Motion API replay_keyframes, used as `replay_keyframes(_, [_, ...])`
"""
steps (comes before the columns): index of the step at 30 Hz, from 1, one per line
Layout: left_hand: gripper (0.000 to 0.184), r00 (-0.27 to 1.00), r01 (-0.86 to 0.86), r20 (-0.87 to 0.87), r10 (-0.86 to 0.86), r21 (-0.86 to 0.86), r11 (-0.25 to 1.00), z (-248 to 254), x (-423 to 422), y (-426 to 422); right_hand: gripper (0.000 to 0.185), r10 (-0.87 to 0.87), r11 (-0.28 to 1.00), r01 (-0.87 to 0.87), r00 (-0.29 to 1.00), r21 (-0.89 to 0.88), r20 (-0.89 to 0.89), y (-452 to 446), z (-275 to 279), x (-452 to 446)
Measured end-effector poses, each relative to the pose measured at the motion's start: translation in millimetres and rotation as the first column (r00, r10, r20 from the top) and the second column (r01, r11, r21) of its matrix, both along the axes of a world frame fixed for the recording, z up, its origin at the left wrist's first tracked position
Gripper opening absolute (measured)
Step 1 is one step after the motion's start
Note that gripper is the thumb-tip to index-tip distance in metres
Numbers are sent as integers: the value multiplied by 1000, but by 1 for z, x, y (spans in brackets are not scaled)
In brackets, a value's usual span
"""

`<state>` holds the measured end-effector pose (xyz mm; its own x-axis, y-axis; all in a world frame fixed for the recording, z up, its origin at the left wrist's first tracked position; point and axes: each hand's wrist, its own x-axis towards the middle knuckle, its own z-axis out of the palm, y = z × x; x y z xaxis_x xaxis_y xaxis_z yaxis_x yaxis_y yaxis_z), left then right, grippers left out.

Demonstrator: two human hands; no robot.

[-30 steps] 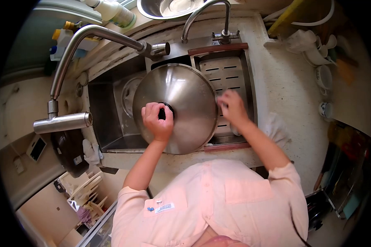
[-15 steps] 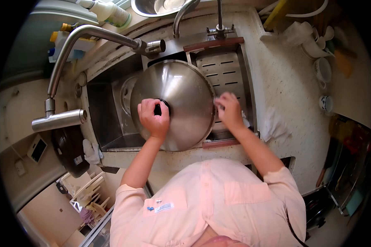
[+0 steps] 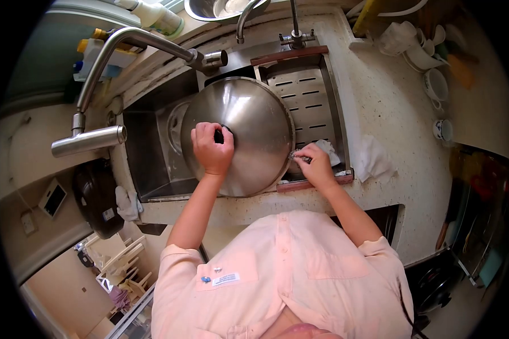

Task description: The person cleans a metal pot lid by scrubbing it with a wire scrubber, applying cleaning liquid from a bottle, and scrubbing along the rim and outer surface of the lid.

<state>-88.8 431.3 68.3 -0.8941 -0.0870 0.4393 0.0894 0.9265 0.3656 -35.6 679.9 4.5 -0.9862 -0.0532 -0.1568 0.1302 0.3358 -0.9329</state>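
Note:
A large domed metal lid (image 3: 254, 135) rests tilted over the sink (image 3: 144, 152), covering part of it. My left hand (image 3: 212, 150) is closed around the black knob (image 3: 219, 136) at the lid's middle. At the lid's right rim, my right hand (image 3: 315, 164) pinches a small silvery steel wool scrubber (image 3: 300, 157), which touches the edge. Under the lid, to the right, lies a slotted metal drain tray (image 3: 305, 96). A white cloth (image 3: 327, 151) sits on the tray just beyond my right hand.
A big curved faucet (image 3: 130, 37) reaches over the sink from the left. Two thinner taps stand behind, near a metal bowl (image 3: 223, 8). On the right counter are a crumpled white cloth (image 3: 374, 159), a mug (image 3: 435, 85) and a small patterned cup (image 3: 442, 130).
My right hand has moved down along the lid's right rim, toward me. My left hand keeps its hold on the knob. The view has shifted slightly.

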Motion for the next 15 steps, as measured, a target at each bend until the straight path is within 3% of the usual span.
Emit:
replay_keyframes(1, [13,999,-33,-17,31,-117,993,5,1,2,12,-5,1000,6,998,-27,61,6,1,-3])
replay_keyframes(3, [19,995,-98,-63,82,-346,933,21,2,10,13,-117,992,118,993,34,-33,22,-2,-9])
replay_keyframes(4, [21,989,-130,30,146,-301,945,23,4,12,13,-170,983,175,982,59,-82,28,-3,-10])
replay_keyframes(6, [25,939,-213,222,261,-218,952,26,9,14,15,-227,972,229,973,-45,36,35,-6,-8])
replay_keyframes(10, [23,983,31,186,-3,-147,989,20,4,-9,16,-195,973,205,976,-102,99,32,3,0])
replay_keyframes(15, [21,941,257,249,-228,-91,962,30,4,-19,15,-217,973,216,976,-79,-8,27,7,6])
